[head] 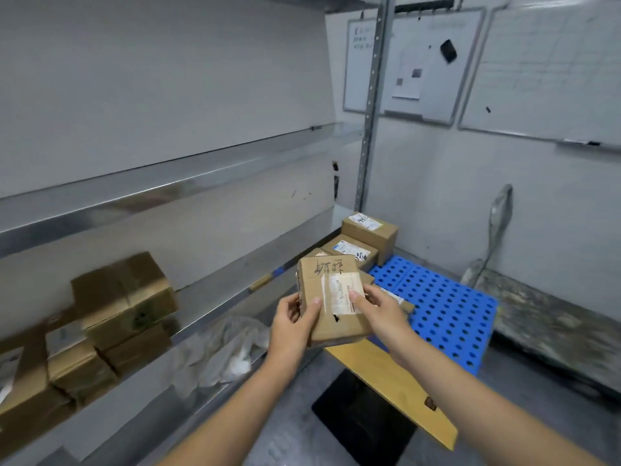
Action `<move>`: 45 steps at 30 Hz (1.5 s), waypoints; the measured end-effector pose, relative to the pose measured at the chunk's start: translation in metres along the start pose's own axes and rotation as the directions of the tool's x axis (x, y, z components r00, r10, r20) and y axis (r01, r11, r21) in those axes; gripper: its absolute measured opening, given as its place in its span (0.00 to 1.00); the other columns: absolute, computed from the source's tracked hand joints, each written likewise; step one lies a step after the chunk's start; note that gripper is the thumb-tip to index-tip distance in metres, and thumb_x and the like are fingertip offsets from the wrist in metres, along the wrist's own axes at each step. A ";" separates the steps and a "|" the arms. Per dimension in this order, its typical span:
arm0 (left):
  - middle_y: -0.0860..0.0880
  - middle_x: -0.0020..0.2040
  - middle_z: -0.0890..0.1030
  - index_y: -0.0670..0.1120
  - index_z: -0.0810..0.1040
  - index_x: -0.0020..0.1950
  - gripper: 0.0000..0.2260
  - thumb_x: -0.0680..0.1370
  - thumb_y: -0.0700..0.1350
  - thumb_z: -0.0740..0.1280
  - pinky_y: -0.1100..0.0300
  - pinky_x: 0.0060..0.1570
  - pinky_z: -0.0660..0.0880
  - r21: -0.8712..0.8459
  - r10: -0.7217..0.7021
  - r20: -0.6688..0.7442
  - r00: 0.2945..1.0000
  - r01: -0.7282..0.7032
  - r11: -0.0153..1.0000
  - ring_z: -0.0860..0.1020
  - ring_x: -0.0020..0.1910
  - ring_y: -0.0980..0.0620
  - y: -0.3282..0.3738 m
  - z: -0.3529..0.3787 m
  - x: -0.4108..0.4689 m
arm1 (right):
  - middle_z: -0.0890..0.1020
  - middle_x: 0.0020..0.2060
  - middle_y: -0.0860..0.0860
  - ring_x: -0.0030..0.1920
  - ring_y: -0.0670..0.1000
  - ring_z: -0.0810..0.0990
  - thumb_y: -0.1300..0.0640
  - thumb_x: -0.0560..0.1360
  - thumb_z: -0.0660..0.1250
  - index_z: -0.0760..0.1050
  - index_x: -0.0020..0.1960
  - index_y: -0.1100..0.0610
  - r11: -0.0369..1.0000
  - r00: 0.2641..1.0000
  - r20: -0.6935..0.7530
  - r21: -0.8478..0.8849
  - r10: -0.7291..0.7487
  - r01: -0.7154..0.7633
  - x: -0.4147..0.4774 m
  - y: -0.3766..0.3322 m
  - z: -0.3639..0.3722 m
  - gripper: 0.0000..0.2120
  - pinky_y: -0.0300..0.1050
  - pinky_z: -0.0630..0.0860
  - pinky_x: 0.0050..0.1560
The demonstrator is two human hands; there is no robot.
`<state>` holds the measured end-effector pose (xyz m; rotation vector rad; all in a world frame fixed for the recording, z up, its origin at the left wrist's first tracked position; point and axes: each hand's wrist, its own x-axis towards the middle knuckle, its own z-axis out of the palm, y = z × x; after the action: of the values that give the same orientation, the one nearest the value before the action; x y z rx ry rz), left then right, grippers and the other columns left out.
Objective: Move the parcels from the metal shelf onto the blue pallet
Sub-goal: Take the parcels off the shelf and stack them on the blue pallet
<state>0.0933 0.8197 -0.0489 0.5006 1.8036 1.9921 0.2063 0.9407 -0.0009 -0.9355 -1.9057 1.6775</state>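
Left hand [291,322] and right hand [383,312] grip one taped cardboard parcel [331,297] by its near edges, thumbs pressed on top, in the air between the metal shelf [161,196] and the blue pallet [450,307]. At least two labelled boxes [368,230] sit on the pallet's far corner. Blurred brown cartons [124,297], too smeared to count, and one clear plastic bag [221,344] lie on the shelf.

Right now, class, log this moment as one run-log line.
parcel | gripped by left hand and right hand | blue pallet: stacked boxes at far corner | metal shelf: more boxes waiting
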 end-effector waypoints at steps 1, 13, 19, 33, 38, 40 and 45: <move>0.56 0.53 0.81 0.53 0.75 0.54 0.12 0.74 0.50 0.73 0.69 0.46 0.77 0.008 -0.010 0.032 0.999 0.010 1.000 0.80 0.49 0.65 -0.003 0.014 -0.001 | 0.80 0.51 0.41 0.49 0.41 0.79 0.48 0.78 0.64 0.75 0.62 0.47 1.000 0.999 -0.035 -0.005 0.010 -0.010 -0.001 0.003 -0.013 0.13 0.33 0.73 0.38; 0.58 0.53 0.79 0.51 0.73 0.60 0.17 0.75 0.55 0.71 0.73 0.39 0.75 0.093 -0.069 0.241 0.968 0.048 0.995 0.79 0.49 0.66 -0.022 0.196 -0.002 | 0.82 0.53 0.46 0.51 0.45 0.81 0.50 0.79 0.64 0.78 0.60 0.49 0.999 0.972 -0.234 0.038 0.014 -0.005 0.023 0.045 -0.188 0.12 0.37 0.76 0.44; 0.58 0.55 0.78 0.53 0.72 0.59 0.17 0.75 0.58 0.70 0.71 0.40 0.74 0.129 -0.077 0.204 0.976 0.051 0.990 0.77 0.52 0.63 -0.035 0.300 0.009 | 0.83 0.50 0.46 0.47 0.42 0.82 0.52 0.79 0.65 0.79 0.58 0.50 0.999 0.980 -0.195 0.001 -0.035 0.036 0.078 0.065 -0.285 0.09 0.33 0.75 0.41; 0.55 0.56 0.78 0.52 0.72 0.62 0.17 0.77 0.58 0.67 0.73 0.36 0.75 0.133 -0.112 -0.017 0.994 0.113 0.985 0.78 0.54 0.61 -0.075 0.417 0.051 | 0.81 0.51 0.43 0.50 0.41 0.80 0.51 0.79 0.63 0.76 0.61 0.48 0.997 0.999 0.030 -0.069 -0.040 0.042 0.196 0.096 -0.378 0.11 0.33 0.76 0.41; 0.58 0.57 0.77 0.53 0.73 0.62 0.17 0.77 0.59 0.66 0.67 0.45 0.75 0.127 -0.114 -0.142 0.983 0.132 0.983 0.76 0.55 0.63 -0.094 0.419 0.091 | 0.81 0.51 0.44 0.48 0.41 0.80 0.52 0.79 0.64 0.76 0.60 0.50 0.995 0.991 0.134 -0.096 -0.013 0.026 0.257 0.105 -0.361 0.11 0.36 0.77 0.43; 0.54 0.59 0.78 0.50 0.74 0.64 0.20 0.77 0.59 0.66 0.59 0.53 0.77 0.133 -0.111 -0.207 0.972 0.140 0.981 0.77 0.57 0.58 -0.104 0.417 0.114 | 0.81 0.49 0.43 0.47 0.39 0.79 0.53 0.79 0.64 0.77 0.60 0.51 0.991 0.983 0.180 -0.123 -0.023 0.046 0.287 0.106 -0.348 0.10 0.32 0.76 0.40; 0.47 0.61 0.77 0.50 0.78 0.64 0.18 0.78 0.57 0.66 0.49 0.61 0.75 0.119 -0.140 -0.334 0.932 0.189 0.975 0.77 0.59 0.52 -0.129 0.406 0.166 | 0.81 0.51 0.46 0.47 0.42 0.80 0.54 0.78 0.64 0.77 0.56 0.49 0.978 0.955 0.296 -0.202 0.014 0.048 0.363 0.119 -0.307 0.07 0.34 0.76 0.43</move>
<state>0.1692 1.2618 -0.1376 0.0570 2.1246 1.9181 0.2007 1.4195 -0.1044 -0.7713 -2.3166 1.7121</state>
